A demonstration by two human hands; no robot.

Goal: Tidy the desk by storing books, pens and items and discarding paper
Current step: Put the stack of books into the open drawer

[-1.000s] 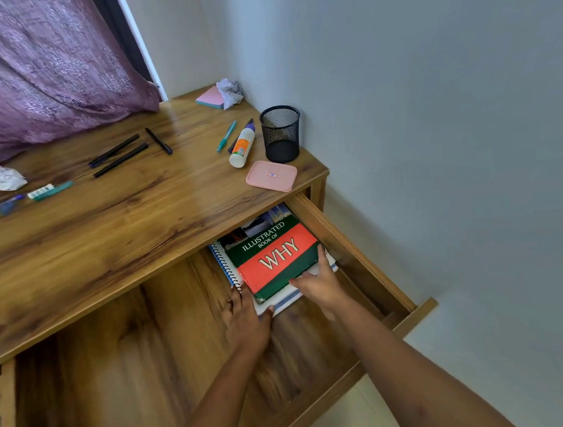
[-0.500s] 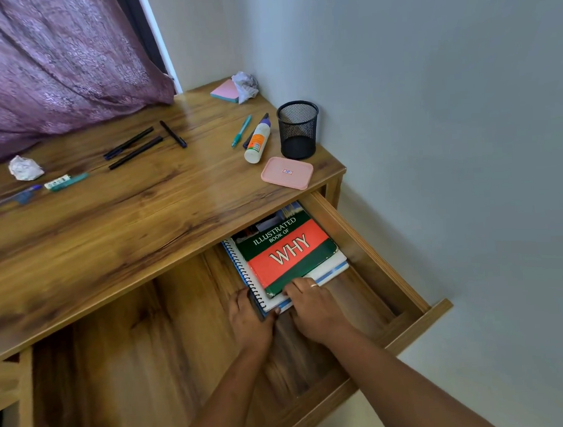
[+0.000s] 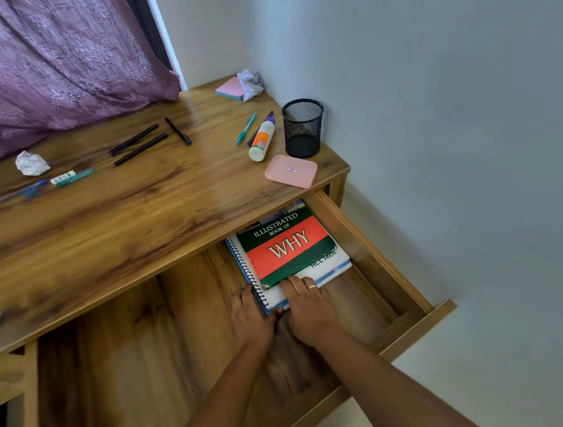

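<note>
Head view looks down into the open drawer (image 3: 365,238), where both hands meet at the near edge of a stack of books (image 3: 288,245). Left hand (image 3: 250,314) curls loosely against the spiral notebook (image 3: 271,299) corner; right hand (image 3: 310,304) lies flat, fingers spread on its cover, likely squaring the stack. Beyond the hands, pens (image 3: 138,143), crumpled paper (image 3: 31,163) and a mesh cup (image 3: 303,127) wait on the desk (image 3: 128,213).
</note>
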